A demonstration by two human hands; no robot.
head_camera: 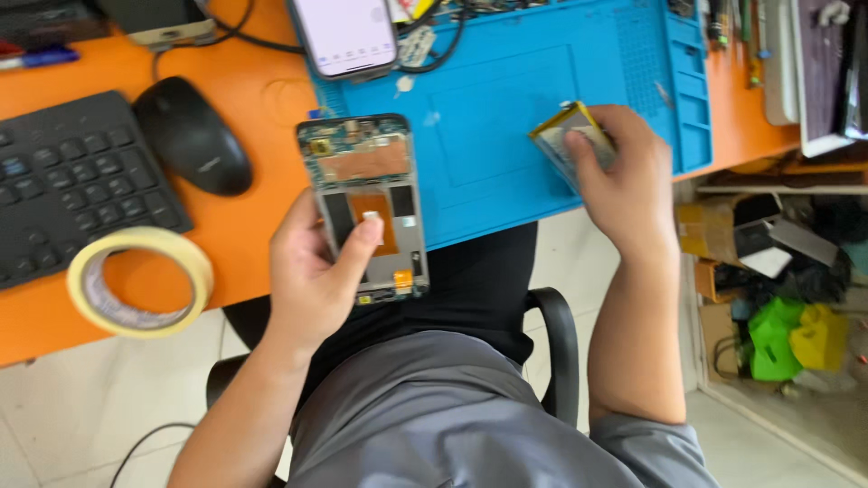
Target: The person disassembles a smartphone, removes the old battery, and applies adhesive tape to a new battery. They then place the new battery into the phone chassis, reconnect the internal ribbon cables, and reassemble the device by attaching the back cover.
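Where the orange worktop [244,99] meets the person's lap, a blue repair mat [506,117] covers its right part, with a black keyboard [72,185] at the far left. Beside the keyboard lies a black mouse [192,136], and a roll of pale masking tape [140,280] sits near the worktop's front edge. A phone with a lit white screen [345,36] rests at the mat's top edge. The left hand [312,271] grips an opened phone frame [363,203], its circuit board exposed, held over the worktop's front edge, thumb pressed on its middle. The right hand [624,181] is closed around a flat, yellow-edged battery [570,140], tilted above the mat's right part.
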